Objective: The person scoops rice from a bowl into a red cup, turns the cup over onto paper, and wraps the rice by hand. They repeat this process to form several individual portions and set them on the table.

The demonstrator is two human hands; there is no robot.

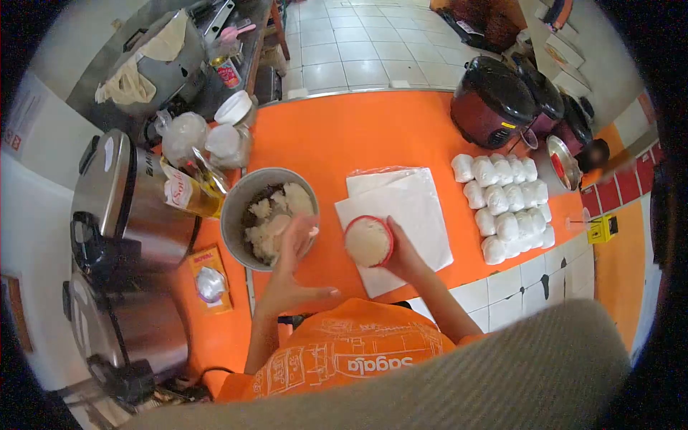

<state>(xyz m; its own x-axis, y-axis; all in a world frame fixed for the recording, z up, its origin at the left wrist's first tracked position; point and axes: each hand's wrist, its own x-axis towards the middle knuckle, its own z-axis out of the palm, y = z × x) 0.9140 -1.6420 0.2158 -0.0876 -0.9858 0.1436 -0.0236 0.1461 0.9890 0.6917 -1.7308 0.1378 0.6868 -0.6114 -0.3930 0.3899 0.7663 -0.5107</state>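
My right hand [405,256] is wrapped around a small red cup [391,246] filled level with white rice [368,242]. The cup is over a stack of white paper sheets [423,215]. To the left, my left hand [288,259] reaches over the near right rim of a grey metal pot [233,240]. Its thumb is stretched out to the right, away from the fingers, which are slightly blurred; I see nothing held in them. Clumps of white rice [295,197] lie in the pot, whose dark inner bottom shows in places.
Several rows of white wrapped bundles [507,228] sit on the right of the orange table [358,129]. Dark red rice cookers [494,100] stand behind them. Left are large steel cookers [147,193], an oil pouch [190,192] and an orange packet [215,261] carrying a white lump.
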